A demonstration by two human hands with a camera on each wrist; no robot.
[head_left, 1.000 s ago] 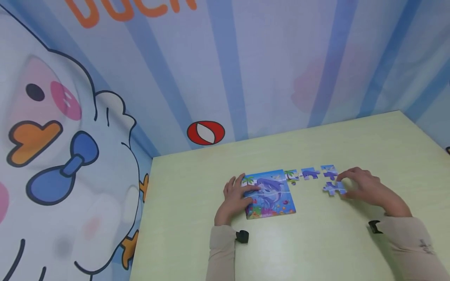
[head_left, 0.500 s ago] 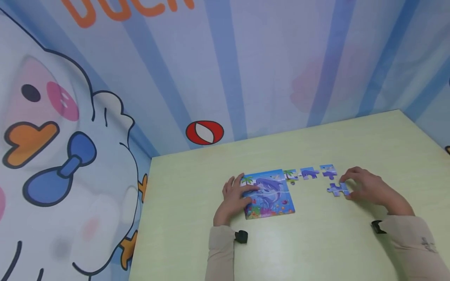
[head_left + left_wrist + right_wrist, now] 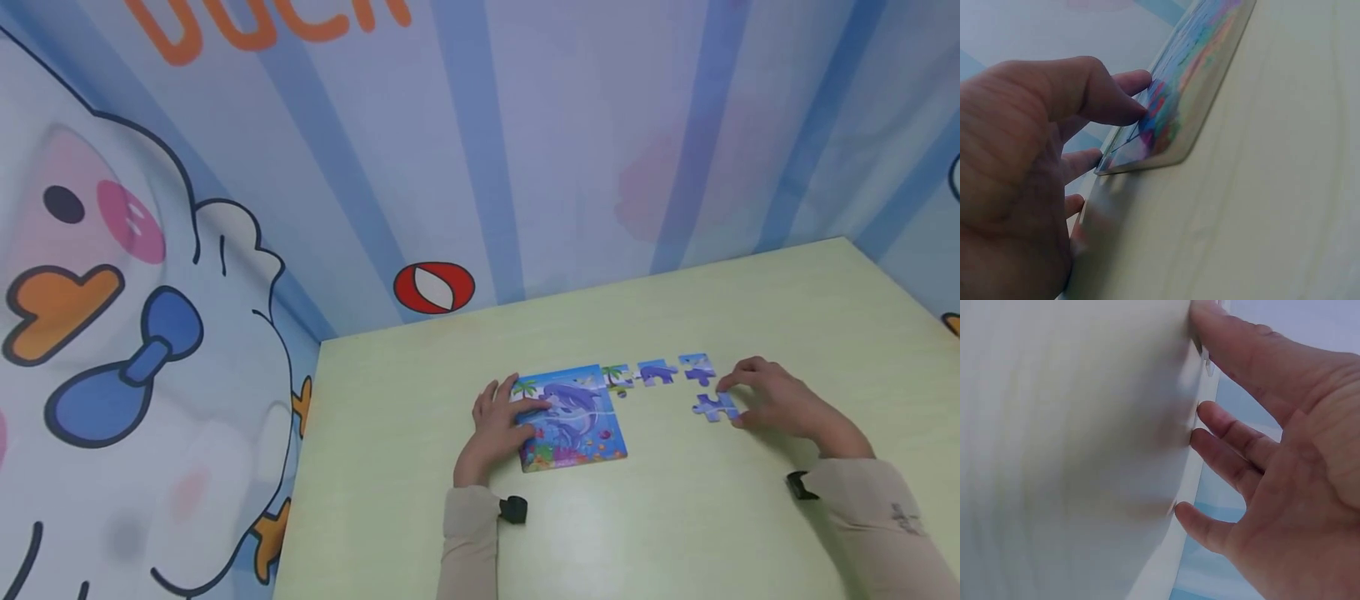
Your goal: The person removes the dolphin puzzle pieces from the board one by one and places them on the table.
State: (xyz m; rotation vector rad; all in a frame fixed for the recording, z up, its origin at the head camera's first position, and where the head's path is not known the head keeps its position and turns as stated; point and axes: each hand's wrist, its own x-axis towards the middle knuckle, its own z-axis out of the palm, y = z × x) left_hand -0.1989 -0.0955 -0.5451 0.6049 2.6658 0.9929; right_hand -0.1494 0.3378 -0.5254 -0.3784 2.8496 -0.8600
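A flat board with a dolphin picture (image 3: 581, 425) lies on the table. My left hand (image 3: 497, 425) rests on its left side, thumb and index finger on the printed face, the other fingers by its edge. In the left wrist view, the thumb (image 3: 1110, 103) presses near the board's corner. My right hand (image 3: 780, 404) pinches a purple-blue jigsaw piece (image 3: 715, 407) between thumb and index finger, low over the table. Just above that piece lies another jigsaw piece (image 3: 697, 367) with a downward tab. In the right wrist view, the remaining fingertips (image 3: 1200, 440) reach the tabletop.
A dolphin jigsaw piece (image 3: 657, 372) and a palm-tree jigsaw piece (image 3: 618, 377) continue the row leftward to the board. Pale table (image 3: 637, 525) surrounds them. A printed fabric wall (image 3: 585, 167) rises behind the table, with a cartoon duck on the left.
The pinched jigsaw piece has shifted slightly right, away from the piece above it, then a little back left. My left hand and the board stay as they were.
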